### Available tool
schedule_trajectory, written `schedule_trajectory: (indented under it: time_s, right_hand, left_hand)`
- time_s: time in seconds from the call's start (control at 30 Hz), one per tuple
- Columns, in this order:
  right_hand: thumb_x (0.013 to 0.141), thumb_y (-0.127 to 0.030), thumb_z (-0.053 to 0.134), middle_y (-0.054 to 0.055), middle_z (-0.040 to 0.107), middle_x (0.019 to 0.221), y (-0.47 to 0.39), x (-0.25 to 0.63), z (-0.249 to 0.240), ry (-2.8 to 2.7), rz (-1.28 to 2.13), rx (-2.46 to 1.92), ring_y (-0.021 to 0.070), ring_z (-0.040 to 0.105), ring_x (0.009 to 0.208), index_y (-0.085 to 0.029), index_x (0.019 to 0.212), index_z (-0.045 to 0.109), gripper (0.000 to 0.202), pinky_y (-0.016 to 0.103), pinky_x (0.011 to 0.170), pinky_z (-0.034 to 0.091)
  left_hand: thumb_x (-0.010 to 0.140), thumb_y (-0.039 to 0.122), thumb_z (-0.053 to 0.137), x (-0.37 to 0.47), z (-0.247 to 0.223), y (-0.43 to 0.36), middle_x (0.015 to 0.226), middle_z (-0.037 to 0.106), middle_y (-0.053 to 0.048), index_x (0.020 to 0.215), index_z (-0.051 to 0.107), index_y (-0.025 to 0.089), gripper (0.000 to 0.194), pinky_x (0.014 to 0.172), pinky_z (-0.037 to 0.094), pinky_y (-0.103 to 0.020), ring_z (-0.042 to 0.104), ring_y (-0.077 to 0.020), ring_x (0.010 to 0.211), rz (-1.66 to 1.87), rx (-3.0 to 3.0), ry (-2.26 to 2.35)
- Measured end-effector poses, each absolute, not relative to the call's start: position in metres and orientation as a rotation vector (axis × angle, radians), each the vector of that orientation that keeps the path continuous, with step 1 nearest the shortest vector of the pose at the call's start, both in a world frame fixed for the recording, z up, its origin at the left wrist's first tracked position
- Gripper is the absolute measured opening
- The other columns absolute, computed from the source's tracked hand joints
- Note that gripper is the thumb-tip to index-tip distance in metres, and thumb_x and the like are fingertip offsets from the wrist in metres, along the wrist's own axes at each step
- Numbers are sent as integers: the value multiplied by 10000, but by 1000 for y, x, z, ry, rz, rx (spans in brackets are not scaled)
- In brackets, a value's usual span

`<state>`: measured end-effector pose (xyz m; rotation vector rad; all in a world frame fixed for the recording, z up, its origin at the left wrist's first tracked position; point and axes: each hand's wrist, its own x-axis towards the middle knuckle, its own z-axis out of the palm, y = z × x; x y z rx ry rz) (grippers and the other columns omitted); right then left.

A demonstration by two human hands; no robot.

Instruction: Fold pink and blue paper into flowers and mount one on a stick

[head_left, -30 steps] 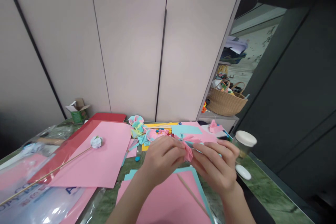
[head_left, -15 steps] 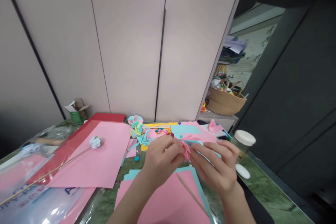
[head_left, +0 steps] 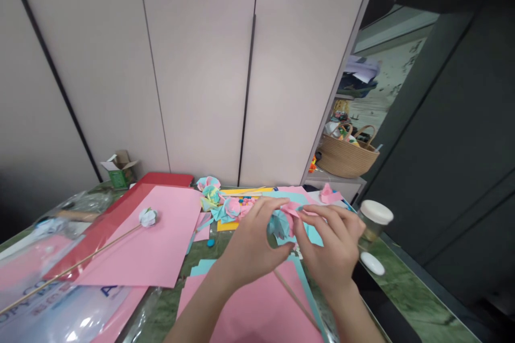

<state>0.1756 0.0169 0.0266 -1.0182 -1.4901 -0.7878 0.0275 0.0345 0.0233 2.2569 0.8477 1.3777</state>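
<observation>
Between my two hands is a pink and light-blue paper flower, held above the paper stack. My left hand curves around its left side, thumb below and fingers over the top. At its right, my right hand pinches a pink petal between thumb and fingers. Under my hands lies a stack of pink and blue paper sheets, with a thin wooden stick on it. Finished-looking paper flowers in pink, blue and yellow sit just beyond my left hand.
A white paper flower on a long stick rests over a pink sheet at left. Plastic packaging lies in front. To the right stand a lidded jar and a white oval piece. Tall cabinet doors rise behind the table.
The paper flower has been turned, so more of its blue side shows. My left hand has opened wider around it, and my right fingers have shifted to its upper right petal.
</observation>
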Motion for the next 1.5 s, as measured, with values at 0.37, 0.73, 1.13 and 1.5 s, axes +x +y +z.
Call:
schedule_trajectory:
  time_s: [0.37,0.73,1.13,1.5]
  right_hand:
    - [760,-186,659,12,685,763,17,180,28,-1497,-680,-1101,200,522,800,-220,678,629,94,392,786,342]
    - [779,-220,650,-3,691,758,17,175,25,-1557,-750,-1132,196,524,810,-218,746,619,45,383,798,295]
    - [771,-185,658,-30,695,732,16,173,21,-1652,-859,-1110,176,538,782,-208,764,605,59,399,815,290]
    - [742,-143,677,-31,686,686,11,165,23,-1666,-916,-1025,167,533,736,-200,747,589,105,398,782,313]
  left_hand:
    - [654,39,572,32,17,40,1051,606,-36,1257,408,272,667,587,531,-219,608,-105,707,1472,1888,896]
    - [608,29,556,37,17,42,940,595,-34,1133,509,220,560,583,496,-229,603,-152,777,1515,1920,1033]
    - [614,40,541,37,19,41,893,585,4,1066,531,232,492,653,451,-240,582,-144,769,1524,1859,1190]
    - [583,8,512,36,18,41,898,598,-3,1057,529,226,522,704,452,-248,580,-165,849,1579,1892,1166]
